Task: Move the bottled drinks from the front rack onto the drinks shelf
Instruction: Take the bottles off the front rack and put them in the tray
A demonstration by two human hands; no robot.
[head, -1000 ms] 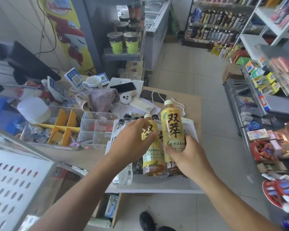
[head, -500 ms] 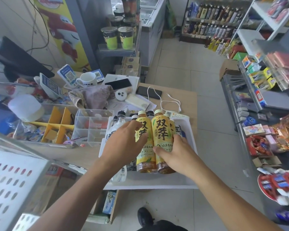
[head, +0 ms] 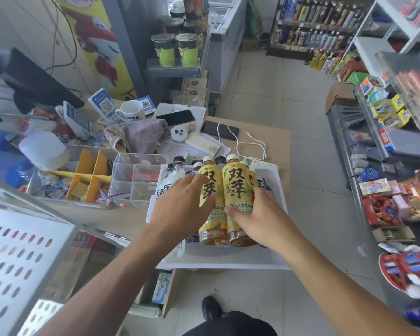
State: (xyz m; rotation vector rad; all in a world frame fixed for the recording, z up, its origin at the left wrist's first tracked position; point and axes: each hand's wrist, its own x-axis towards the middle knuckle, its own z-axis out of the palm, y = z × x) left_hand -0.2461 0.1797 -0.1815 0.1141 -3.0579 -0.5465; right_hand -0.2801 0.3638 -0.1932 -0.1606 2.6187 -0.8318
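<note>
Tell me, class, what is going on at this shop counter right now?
A person stands at a white tray of bottled drinks. The left hand holds one yellow tea bottle, the right hand grips a second yellow tea bottle beside it. Both bottles are upright, low in the tray. The drinks shelf stands across the aisle.

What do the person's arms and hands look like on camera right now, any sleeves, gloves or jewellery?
Both forearms are bare as far as the frame shows: no sleeves in view. The left hand and right hand wear no gloves, and no rings, watch or bands show on the visible fingers or wrists. No markings or cables on either arm.
</note>
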